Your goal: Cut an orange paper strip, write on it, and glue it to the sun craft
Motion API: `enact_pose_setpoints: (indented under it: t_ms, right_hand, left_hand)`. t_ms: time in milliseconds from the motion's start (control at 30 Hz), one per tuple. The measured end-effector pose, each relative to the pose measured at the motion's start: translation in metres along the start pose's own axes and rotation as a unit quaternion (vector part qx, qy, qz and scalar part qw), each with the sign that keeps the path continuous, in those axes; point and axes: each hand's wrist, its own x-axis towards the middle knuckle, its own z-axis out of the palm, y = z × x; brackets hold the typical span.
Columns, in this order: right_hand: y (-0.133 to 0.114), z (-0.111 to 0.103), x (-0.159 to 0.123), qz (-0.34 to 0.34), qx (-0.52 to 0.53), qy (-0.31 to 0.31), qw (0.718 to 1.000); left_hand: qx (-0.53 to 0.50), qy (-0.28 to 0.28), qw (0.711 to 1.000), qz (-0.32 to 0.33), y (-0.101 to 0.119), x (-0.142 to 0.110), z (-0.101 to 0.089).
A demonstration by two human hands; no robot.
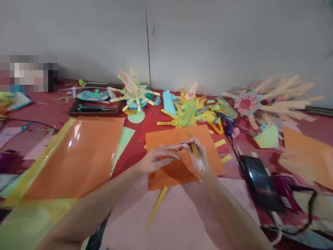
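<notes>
Right hand (191,155)'s curled round a slim yellow-and-white stick (195,151), over a flat orange paper sheet (169,136). Left hand (156,159)'s at its 9 o'clock, fingers loosely parted.

Left hand (155,160) spread over orange sheet (166,178); right hand (200,152) grips slim yellow-and-white tool (196,151). From sheet: yellow strip (157,207) at 7 o'clock, yellow paper star (179,119) at 12, glue gun (228,124) at 2.

Single view from wearer's head, facing forward and down; left hand (155,159), right hand (196,156) close, wall (208,41) beyond.
</notes>
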Motion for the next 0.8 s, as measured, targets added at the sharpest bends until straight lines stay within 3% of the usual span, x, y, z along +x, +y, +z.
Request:
enact_pose_setpoints:
  t_ms: [167, 300, 467, 633, 800]
  right_hand:
    - [0.007, -0.007, 0.004, -0.006, -0.005, 0.018, 1.000]
    - [-0.008, -0.017, 0.018, -0.044, -0.052, 0.022, 0.997]
    - [-0.032, -0.036, 0.064, -0.107, -0.174, 0.195, 0.959]
    - [-0.021, -0.039, 0.111, -0.063, -0.257, 0.159, 0.951]
    - [-0.013, -0.029, 0.118, -0.003, -0.280, 0.103, 0.955]
  left_hand:
    - [0.014, 0.000, 1.000, -0.013, -0.001, 0.002, -0.001]
    - [-0.001, 0.007, 0.999, -0.046, -0.002, 0.003, -0.004]
    - [0.030, 0.004, 0.999, -0.038, -0.005, 0.004, -0.002]
    - [0.087, 0.015, 0.995, -0.039, -0.013, 0.003, 0.007]
    - [0.102, 0.088, 0.984, -0.119, -0.017, 0.003, 0.008]
